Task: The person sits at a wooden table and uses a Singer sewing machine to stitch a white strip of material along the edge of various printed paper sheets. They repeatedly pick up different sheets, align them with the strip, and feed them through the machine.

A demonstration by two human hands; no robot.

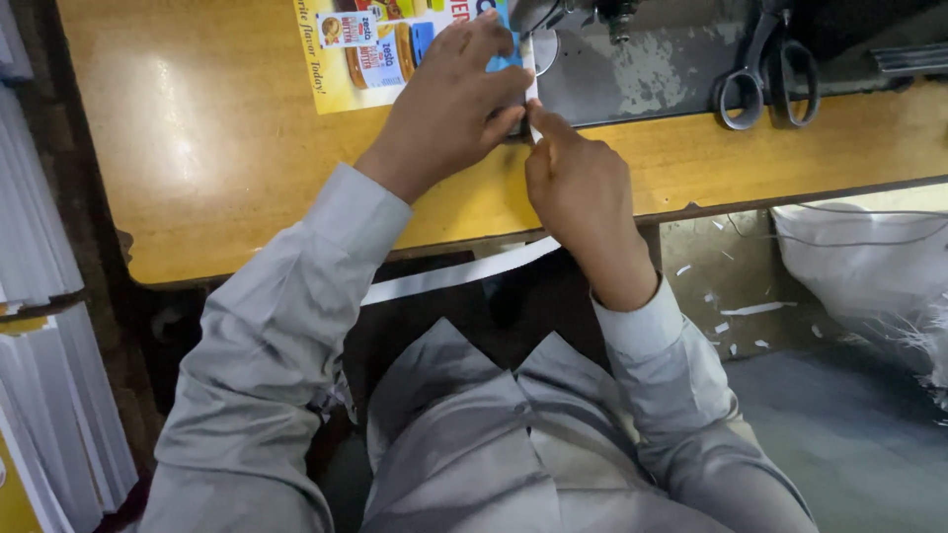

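Note:
My left hand [449, 104] presses flat on a printed yellow and blue sheet [341, 54] lying on the wooden table [217, 148], right by the sewing machine's needle area [617, 20]. My right hand [578, 188] pinches a narrow white strip [454, 274] at the sheet's right edge, just below the machine's grey metal bed [642, 74]. The strip runs from my fingers down over the table's front edge toward my lap. Both arms wear grey sleeves.
Grey-handled scissors [765, 74] lie on the machine bed at the upper right. Stacks of white sheets [44, 395] stand at the left. A white bag [869, 266] and small white scraps [750, 311] are on the floor at the right.

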